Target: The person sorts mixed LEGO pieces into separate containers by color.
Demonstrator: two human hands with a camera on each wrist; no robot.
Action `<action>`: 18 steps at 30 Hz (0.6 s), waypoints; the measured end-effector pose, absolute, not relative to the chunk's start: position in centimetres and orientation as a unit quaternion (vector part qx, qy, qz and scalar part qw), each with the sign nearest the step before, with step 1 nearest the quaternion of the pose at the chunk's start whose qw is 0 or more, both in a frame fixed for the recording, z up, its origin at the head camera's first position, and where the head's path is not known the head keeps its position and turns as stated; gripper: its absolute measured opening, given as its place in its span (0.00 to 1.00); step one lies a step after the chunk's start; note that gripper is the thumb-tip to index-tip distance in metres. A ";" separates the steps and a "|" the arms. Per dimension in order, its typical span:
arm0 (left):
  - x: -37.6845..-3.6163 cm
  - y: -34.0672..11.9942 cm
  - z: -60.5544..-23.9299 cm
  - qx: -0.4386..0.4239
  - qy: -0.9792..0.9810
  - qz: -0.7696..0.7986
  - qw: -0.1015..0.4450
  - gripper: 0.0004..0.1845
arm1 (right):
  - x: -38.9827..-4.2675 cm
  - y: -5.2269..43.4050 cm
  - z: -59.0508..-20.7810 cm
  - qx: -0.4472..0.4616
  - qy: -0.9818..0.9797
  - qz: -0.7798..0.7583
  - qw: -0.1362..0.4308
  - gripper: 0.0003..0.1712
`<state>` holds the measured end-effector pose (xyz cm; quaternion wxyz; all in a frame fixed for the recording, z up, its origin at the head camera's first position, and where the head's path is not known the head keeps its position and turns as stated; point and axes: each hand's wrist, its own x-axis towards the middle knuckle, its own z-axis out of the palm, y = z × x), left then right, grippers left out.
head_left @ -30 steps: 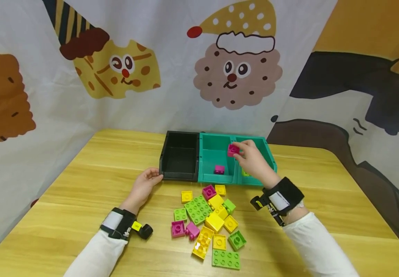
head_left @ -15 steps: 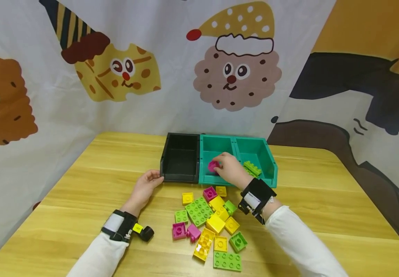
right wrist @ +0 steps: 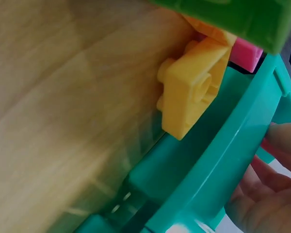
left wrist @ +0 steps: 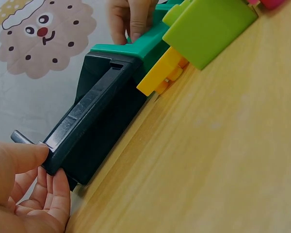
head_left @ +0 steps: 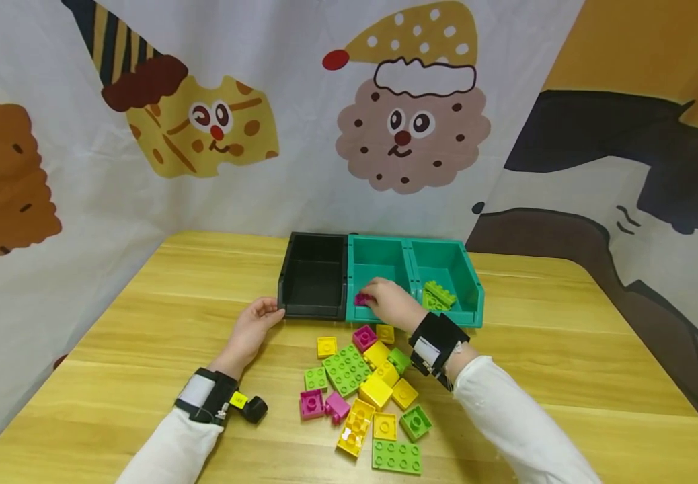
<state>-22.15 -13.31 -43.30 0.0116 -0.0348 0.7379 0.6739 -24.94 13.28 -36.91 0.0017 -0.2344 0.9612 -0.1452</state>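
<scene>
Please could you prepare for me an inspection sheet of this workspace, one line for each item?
Surface: wood-grain table, upright bins standing at the far side.
Job's things: black bin, no brick seen inside; middle turquoise bin; right turquoise bin holding green bricks; loose toy bricks in yellow, green and magenta, in front of the bins.
Clutter: nothing seen besides bricks and bins.
Left hand: grips the black bin's near left corner.
Right hand: in the middle bin, pinching a magenta brick.
Cables: nothing seen lying across the table.
Surroundings: white cloth backdrop with cartoon food prints.
</scene>
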 end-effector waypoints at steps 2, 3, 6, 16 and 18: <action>-22.1 -13.3 -43.4 -0.035 0.734 0.678 0.009 0.13 | -24.9 13.3 -36.9 -0.246 0.959 -0.142 0.011 0.13; -22.0 -13.3 -43.4 -0.033 0.731 0.681 0.005 0.13 | -24.8 13.3 -36.9 -0.252 0.957 -0.141 0.014 0.13; -21.9 -13.4 -43.4 -0.014 0.722 0.691 -0.010 0.14 | -24.7 13.3 -36.9 -0.263 0.954 -0.141 0.024 0.13; -22.0 -13.4 -43.3 -0.031 0.735 0.677 0.004 0.13 | -24.4 14.0 -36.4 -0.234 0.953 -0.163 0.104 0.28; -22.1 -13.3 -43.2 -0.042 0.737 0.675 0.013 0.13 | -24.2 14.6 -35.9 -0.235 0.950 -0.180 0.098 0.29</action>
